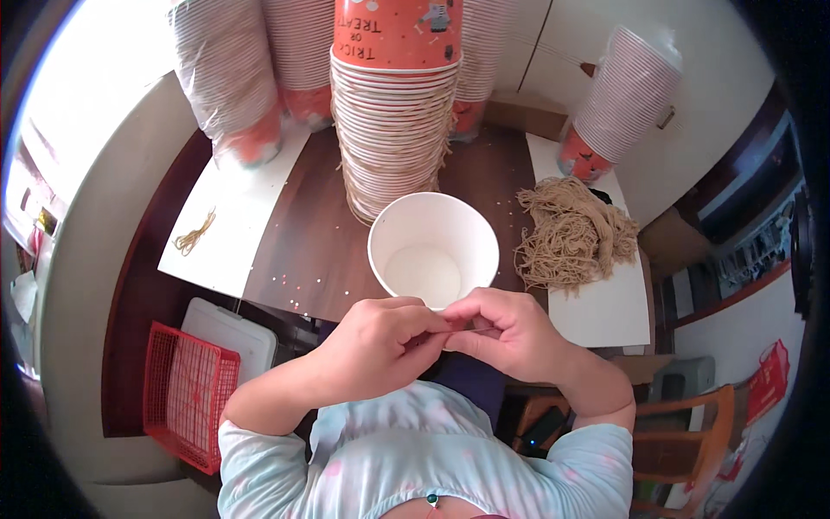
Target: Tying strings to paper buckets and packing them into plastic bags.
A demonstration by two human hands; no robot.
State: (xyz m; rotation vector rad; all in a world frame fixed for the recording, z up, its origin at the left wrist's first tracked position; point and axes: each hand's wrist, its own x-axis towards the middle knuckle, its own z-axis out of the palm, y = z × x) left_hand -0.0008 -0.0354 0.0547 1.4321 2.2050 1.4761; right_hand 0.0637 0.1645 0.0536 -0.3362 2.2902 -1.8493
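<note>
A white-lined paper bucket [432, 233] stands at the table's near edge with its mouth tilted toward me. Both hands meet at its near rim. My left hand [393, 333] is closed in a pinch, its fingertips against those of the other hand; what they grip is hidden. Thumb and fingers of my right hand [506, 329] are pinched too, and a thin strand seems to show between them. To the right lies a tangled heap of tan strings [575, 232]. Directly behind the bucket rises a tall stack of nested orange-printed buckets [393, 121], with tan strings hanging along its rims.
More bagged bucket stacks stand at the back left [229, 78] and the back right [622, 99]. A small string bundle [195, 232] lies on the white board at left. Below it are a red plastic basket [186, 389] and a white lid. A wooden chair [683, 432] stands at lower right.
</note>
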